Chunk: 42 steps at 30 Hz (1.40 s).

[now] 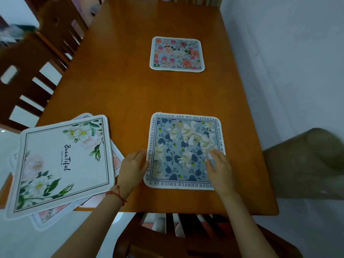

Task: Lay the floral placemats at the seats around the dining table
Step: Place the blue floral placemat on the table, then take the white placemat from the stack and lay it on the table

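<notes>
A blue floral placemat (183, 146) with lettering round its border lies flat near the front edge of the wooden dining table (119, 86). My left hand (133, 169) rests against its left edge, fingers spread. My right hand (219, 166) lies flat on its lower right corner. Farther back on the right lies a pink rose placemat (176, 54). At the front left corner a white placemat (61, 161) printed "Beautiful" tops a loose stack; pink-patterned mats (50, 213) stick out beneath it, and the stack hangs over the table's edge.
A wooden chair (186, 237) is tucked in at the front edge below my arms. More wooden chairs (24, 75) stand along the left side. A white wall (279, 62) runs close along the right side, and an olive cushion (307, 162) sits at the right.
</notes>
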{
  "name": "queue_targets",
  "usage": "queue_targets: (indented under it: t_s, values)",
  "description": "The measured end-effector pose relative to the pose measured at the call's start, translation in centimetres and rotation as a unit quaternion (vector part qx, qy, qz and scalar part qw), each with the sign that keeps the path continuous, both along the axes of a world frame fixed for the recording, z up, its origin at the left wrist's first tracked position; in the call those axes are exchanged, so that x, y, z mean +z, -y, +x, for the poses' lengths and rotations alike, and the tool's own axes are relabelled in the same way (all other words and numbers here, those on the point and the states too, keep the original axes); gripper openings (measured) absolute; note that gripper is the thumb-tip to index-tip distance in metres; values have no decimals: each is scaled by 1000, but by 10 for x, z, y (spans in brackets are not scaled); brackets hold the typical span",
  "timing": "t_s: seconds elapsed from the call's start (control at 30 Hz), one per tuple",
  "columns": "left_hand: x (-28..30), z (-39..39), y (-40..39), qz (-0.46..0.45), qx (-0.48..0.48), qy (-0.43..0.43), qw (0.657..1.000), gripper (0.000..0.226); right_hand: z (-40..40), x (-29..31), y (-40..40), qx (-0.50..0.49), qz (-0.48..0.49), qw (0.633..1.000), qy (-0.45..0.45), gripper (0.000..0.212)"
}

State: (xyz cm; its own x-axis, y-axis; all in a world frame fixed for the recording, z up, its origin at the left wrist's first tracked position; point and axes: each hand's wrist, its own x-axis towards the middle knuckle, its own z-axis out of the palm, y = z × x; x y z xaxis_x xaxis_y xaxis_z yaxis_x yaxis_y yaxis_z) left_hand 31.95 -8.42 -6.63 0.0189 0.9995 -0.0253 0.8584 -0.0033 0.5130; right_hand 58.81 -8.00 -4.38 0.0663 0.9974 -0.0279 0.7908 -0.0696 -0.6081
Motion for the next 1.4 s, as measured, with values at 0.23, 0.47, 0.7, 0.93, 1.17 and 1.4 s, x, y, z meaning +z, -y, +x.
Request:
queue_targets:
  t_s: [0.23,0.47,0.7,0.93,1.17,1.4]
  values:
    - [12,-17,41,-15,31,-97,995,42,-25,7,17,106,-11,993,57,48]
    - [19,-32,89,-34,115,-134,984,37,-50,14,21,205,-18,976,75,45]
    - [33,-46,147,-34,212,-159,964,49,-91,21,27,319,-13,945,74,50]
    - [39,-68,204,-33,315,-143,937,62,-145,35,46,393,0,917,71,46]
    - [42,-98,256,-30,397,-147,906,43,-209,47,69,479,33,876,48,42]
    - [37,-151,318,-30,432,-144,890,38,-279,60,106,528,60,846,54,41]
